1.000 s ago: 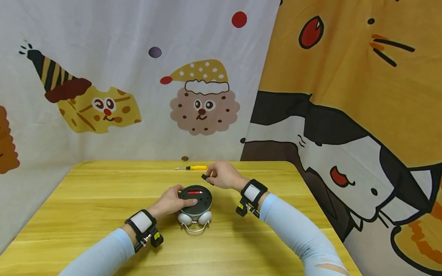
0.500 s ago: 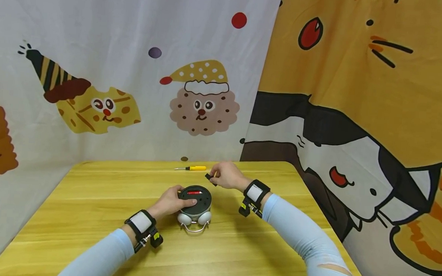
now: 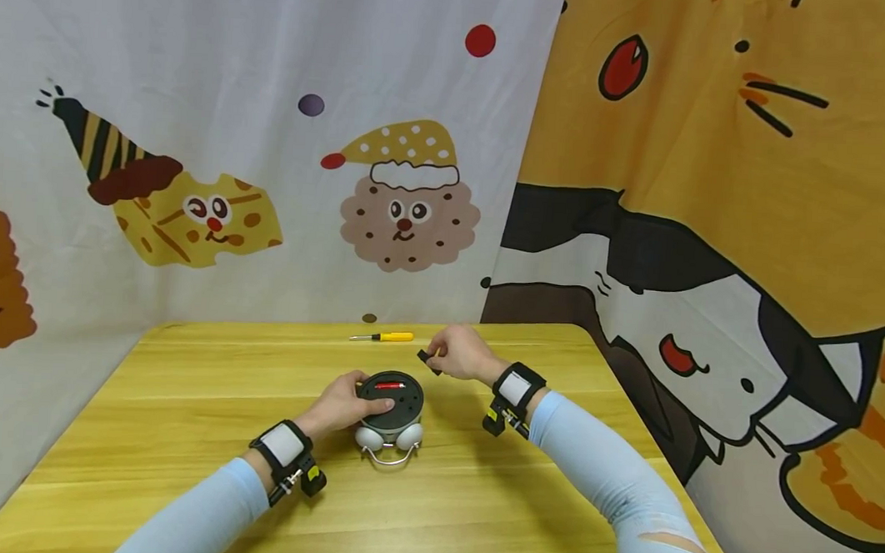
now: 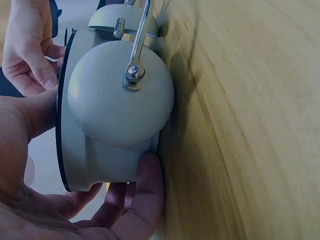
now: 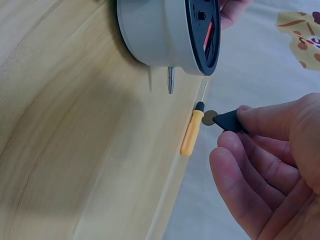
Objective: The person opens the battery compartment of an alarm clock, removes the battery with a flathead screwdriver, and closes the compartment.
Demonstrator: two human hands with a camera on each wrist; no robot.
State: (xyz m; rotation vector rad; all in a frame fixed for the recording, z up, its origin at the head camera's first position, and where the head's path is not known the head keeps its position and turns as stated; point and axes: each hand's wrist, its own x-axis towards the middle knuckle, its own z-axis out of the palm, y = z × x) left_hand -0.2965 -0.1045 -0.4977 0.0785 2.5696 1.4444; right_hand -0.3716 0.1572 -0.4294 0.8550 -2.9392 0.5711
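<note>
A twin-bell alarm clock (image 3: 397,420) lies face down on the table, its black back upward and its bells (image 4: 122,95) and handle toward the person. In the back, an uncovered slot shows a red battery (image 3: 389,385). My left hand (image 3: 341,405) grips the clock from the left, thumb on the black back and fingers around the pale side. My right hand (image 3: 459,352) pinches a small black cover (image 5: 229,121) between thumb and fingertips. It is held above the table, just right of and beyond the clock.
A screwdriver (image 3: 393,336) with a yellow handle lies near the table's far edge, left of the right hand. The wooden table (image 3: 179,430) reaches back to a printed curtain (image 3: 235,73). One metal leg (image 5: 171,80) sticks out from the clock's side.
My right hand has drifted slightly to the right with the black cover, away from the clock. The left hand and the clock have stayed in place.
</note>
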